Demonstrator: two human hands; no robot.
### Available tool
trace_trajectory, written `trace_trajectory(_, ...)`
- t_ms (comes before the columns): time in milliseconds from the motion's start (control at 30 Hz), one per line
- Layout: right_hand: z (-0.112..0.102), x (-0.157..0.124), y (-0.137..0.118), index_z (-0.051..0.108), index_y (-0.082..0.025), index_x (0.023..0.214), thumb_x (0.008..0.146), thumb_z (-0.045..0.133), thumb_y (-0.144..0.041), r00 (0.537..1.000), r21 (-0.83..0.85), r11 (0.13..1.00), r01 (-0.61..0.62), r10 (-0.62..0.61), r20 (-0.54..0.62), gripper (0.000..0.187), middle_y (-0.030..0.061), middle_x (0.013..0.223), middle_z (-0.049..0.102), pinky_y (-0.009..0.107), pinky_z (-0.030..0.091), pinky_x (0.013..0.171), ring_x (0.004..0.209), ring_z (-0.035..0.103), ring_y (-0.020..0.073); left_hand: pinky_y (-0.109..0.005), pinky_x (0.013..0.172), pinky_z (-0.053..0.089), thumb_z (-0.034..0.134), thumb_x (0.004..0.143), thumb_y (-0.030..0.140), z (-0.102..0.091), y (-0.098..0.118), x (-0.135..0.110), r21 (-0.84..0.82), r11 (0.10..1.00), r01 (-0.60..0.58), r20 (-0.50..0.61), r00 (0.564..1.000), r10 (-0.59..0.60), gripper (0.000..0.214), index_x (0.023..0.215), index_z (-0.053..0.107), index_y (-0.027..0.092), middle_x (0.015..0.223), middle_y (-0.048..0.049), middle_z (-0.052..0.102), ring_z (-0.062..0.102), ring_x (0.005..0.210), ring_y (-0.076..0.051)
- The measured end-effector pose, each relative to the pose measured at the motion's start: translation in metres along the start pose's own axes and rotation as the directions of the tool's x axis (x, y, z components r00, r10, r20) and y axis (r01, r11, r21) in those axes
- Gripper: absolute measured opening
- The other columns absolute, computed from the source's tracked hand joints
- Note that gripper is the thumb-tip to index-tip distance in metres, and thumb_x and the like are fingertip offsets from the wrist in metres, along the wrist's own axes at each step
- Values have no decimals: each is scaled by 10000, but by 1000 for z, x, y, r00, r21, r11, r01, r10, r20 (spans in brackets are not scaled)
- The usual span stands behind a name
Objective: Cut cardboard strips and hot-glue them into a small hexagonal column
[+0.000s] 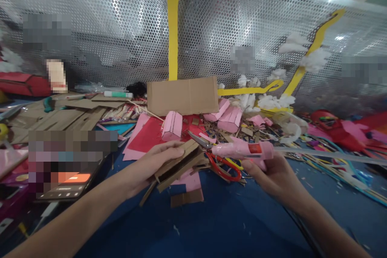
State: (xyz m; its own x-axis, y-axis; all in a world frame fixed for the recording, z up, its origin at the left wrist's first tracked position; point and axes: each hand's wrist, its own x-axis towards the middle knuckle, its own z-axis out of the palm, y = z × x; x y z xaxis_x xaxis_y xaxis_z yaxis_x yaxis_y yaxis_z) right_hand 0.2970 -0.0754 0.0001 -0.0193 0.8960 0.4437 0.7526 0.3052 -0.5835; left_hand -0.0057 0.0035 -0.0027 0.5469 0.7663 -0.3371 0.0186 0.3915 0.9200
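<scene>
Matt brown cardboard piece [178, 163]; glossy pink plastic glue gun [242, 150]; perforated metal screen [99, 28].

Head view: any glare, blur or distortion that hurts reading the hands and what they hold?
Head view: glare patches on the perforated metal panel, brightest upper right; its top edge bows, wide-angle; overall soft, yet the left hand on the cardboard piece and the right hand on the pink glue gun read clearly; pixelated blocks hide several spots.

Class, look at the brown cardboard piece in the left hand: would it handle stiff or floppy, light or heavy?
Probably stiff: the cardboard piece juts past the left hand without sagging. Likely light: a thumb-and-finger pinch holds it. Layered strips might shift if pushed.
</scene>
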Motion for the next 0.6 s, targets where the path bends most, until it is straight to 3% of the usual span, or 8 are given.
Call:
trace_trajectory(133, -2, 0, 0, 674, -226, 651, 1002, 605, -535, 996, -11, 1000, 12, -11, 85, 473, -6, 500, 497, 276, 417, 456, 508, 506, 171, -295, 805, 590, 779, 866, 482, -1, -1, 0, 16, 999, -41, -28, 999, 42, 485, 1293, 728, 258, 1221, -70, 810, 766, 1037, -251)
trace_trajectory(333, 0, -2, 4, 618, -211, 623, 1004, 591, -538, 1000, -35, 999, -16, 16, -14, 503, -40, 503, 370, 274, 295, 429, 476, 336, 126, -377, 918, 610, 826, 835, 474, 2, -2, -1, -21, 998, -62, -43, 997, 61, 570, 1342, 689, 253, 1267, -97, 798, 770, 1110, -299)
trace_trajectory(600, 6, -5, 9, 560, -202, 616, 987, 612, -500, 999, -93, 995, -24, 21, -31, 479, -62, 563, 263, 270, 225, 449, 532, 264, 114, -465, 983, 608, 825, 863, 474, 2, -3, -1, -16, 997, -77, 20, 997, 77, 597, 1370, 642, 219, 1333, -149, 754, 747, 1180, -348)
